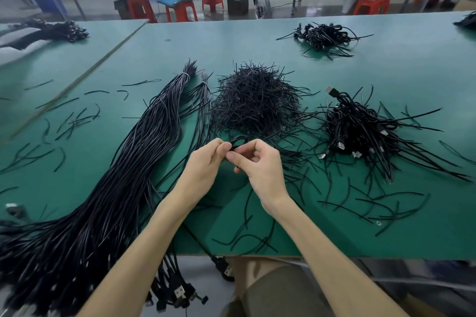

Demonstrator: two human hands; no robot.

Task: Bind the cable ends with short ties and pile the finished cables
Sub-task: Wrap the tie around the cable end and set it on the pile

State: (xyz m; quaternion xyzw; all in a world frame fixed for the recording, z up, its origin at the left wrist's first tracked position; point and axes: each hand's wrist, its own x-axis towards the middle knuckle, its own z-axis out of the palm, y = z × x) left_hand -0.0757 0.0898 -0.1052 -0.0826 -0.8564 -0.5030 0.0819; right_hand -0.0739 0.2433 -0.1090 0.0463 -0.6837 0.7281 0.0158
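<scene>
My left hand and my right hand meet over the green table, both pinching a small looped black cable end between thumbs and fingers. Its cable trails down past the table's front edge to a USB plug. A mound of short black ties lies just beyond my hands. A pile of finished cables with USB plugs sits to the right. A long bundle of unbound black cables runs along the left.
Loose ties are scattered on the table at left and front right. A smaller cable heap lies at the far right, another bundle at the far left. Red stools stand beyond the table.
</scene>
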